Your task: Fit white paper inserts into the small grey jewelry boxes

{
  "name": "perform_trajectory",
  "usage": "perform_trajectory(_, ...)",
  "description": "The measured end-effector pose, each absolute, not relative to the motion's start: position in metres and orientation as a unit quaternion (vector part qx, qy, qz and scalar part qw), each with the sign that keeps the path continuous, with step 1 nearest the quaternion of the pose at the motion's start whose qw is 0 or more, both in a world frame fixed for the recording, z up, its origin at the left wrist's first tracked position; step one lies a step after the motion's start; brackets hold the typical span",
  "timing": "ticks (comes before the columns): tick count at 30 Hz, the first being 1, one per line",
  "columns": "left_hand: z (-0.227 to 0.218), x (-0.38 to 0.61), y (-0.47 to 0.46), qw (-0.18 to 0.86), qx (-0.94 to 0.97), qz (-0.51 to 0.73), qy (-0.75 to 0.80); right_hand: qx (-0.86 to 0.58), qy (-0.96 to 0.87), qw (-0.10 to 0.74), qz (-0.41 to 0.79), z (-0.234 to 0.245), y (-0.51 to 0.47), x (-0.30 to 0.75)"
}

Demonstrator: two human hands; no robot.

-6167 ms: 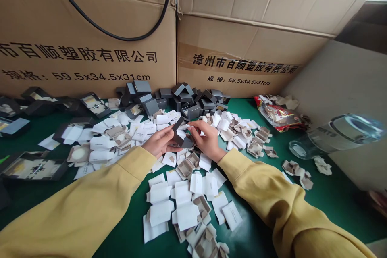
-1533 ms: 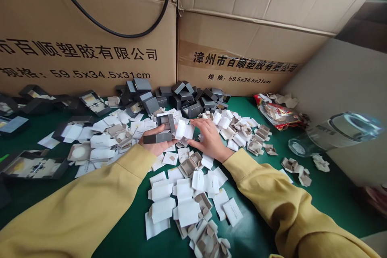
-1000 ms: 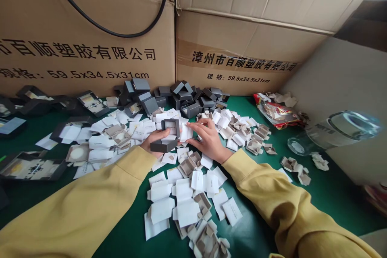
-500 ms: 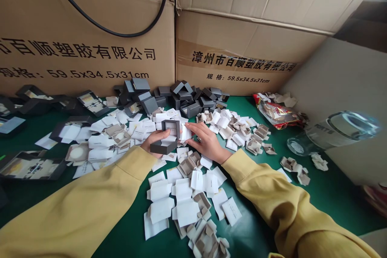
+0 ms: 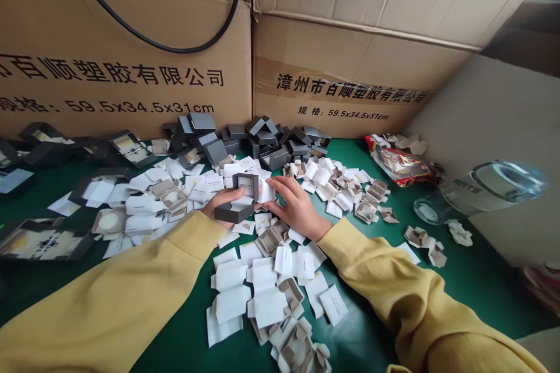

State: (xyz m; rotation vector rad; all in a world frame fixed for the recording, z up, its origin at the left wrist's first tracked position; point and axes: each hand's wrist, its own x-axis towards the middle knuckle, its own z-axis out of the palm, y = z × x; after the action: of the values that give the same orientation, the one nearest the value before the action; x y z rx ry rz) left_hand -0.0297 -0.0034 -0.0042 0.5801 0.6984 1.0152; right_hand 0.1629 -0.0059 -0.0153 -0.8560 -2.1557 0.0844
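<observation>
"What had just changed?"

"The open dark-grey cardboard box (image 5: 234,213) had been turned over the last second or two, so its hollow and a printed white card (image 5: 247,187) inside now showed. The folded white paper insert (image 5: 266,191), seen almost whole before, was now only a strip at the box's right edge."

"Meaning what?"

"Both hands, I'd judge, were busy with those same two pieces. Whether insert and box touched, I couldn't tell."

"How did they grip?"

"The left hand (image 5: 217,204) pinched the box, thumb over its inner edge, the other fingers mostly hidden. The right hand (image 5: 296,205) had thumb and forefinger closed about the insert."

"Where?"

"Over the middle of a green tabletop (image 5: 170,320), above scattered white and grey-brown paper pieces (image 5: 269,306)."

"And beyond?"

"Heaped dark-grey boxes (image 5: 273,158) lay before brown cardboard cartons (image 5: 144,23) with black lettering, where a black cable (image 5: 188,50) looped down. Rightward were a red plastic packet (image 5: 397,165) and a clear bottle (image 5: 475,192)."
</observation>
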Motion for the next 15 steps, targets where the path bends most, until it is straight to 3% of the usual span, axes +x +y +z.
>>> perform_trajectory(4, -0.002, -0.030, -0.005, 0.781, 0.272, 0.464, 0.318, -0.357, -0.860, 0.364, 0.022, -0.017, -0.005, 0.163)
perform_trajectory(7, 0.002, -0.031, -0.005, 0.776, 0.280, 0.460, 0.328, -0.388, -0.837, 0.384, 0.036, -0.018, -0.002, 0.163)
perform_trajectory(15, 0.004, -0.031, -0.005, 0.751, 0.314, 0.451, 0.367, -0.430, -0.727, 0.483, 0.233, -0.016, 0.000, 0.161)
